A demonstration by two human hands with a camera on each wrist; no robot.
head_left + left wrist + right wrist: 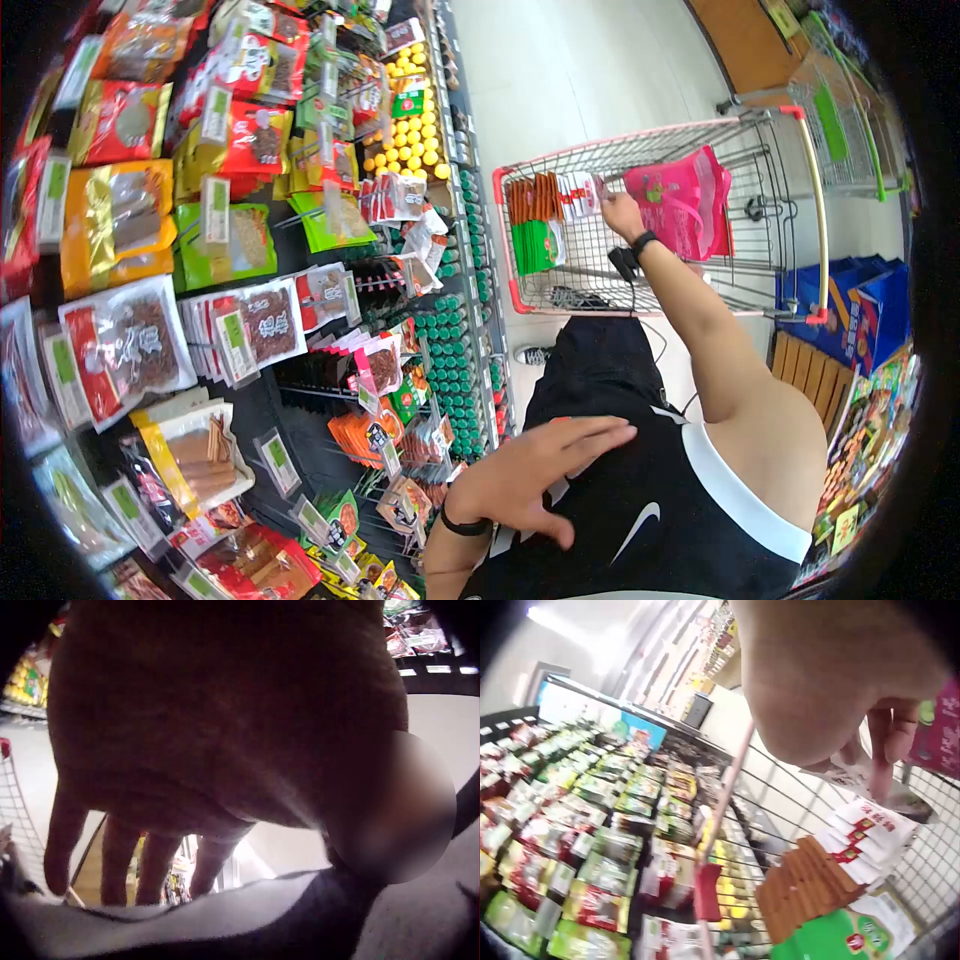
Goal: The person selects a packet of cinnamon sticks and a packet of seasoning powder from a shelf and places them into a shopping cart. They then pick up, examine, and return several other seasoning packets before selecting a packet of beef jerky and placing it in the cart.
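Observation:
In the shopping cart point(655, 140), my right hand point(622, 215) reaches down over a row of white packets point(578, 195). Seen from the right wrist, this hand's fingers pinch a white printed packet point(911, 802) just above the white packets point(874, 836) below. Brown packets point(806, 877) and green packets point(840, 934) lie alongside them. Close to the hand is a pink bag point(675, 205), which fills the cart's middle. My left hand point(540, 470) hovers before the black shirt, fingers extended and thumb apart, holding nothing; its dark palm point(217, 720) fills the left wrist view.
Shelves of hanging bagged goods point(130, 335) line the left side, with yellow-capped items point(410, 140) and green-capped jars point(450, 330) along their edge. Behind the cart handle point(820, 220) stand a second cart point(835, 125) and a blue display box point(850, 300).

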